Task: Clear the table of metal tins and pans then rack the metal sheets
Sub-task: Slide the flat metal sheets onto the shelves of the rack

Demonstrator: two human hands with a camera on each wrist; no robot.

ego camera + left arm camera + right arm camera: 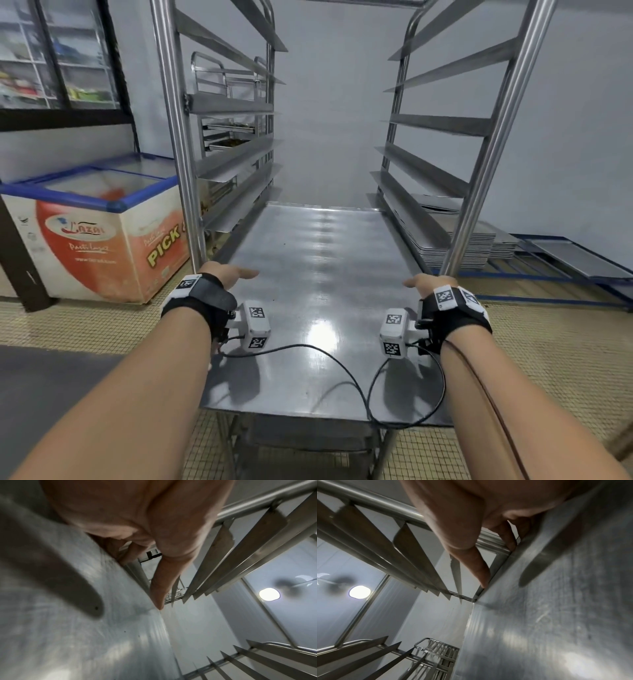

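The metal sheet (318, 291) lies half inside the rack (178, 137), on a pair of its side runners. Left hand (227, 275) and right hand (428, 282) pinch its side edges — racking is under way; next, probably a level, even push.

Shiny metal sheet (318, 291) lying flat, partway into rack (174, 137)
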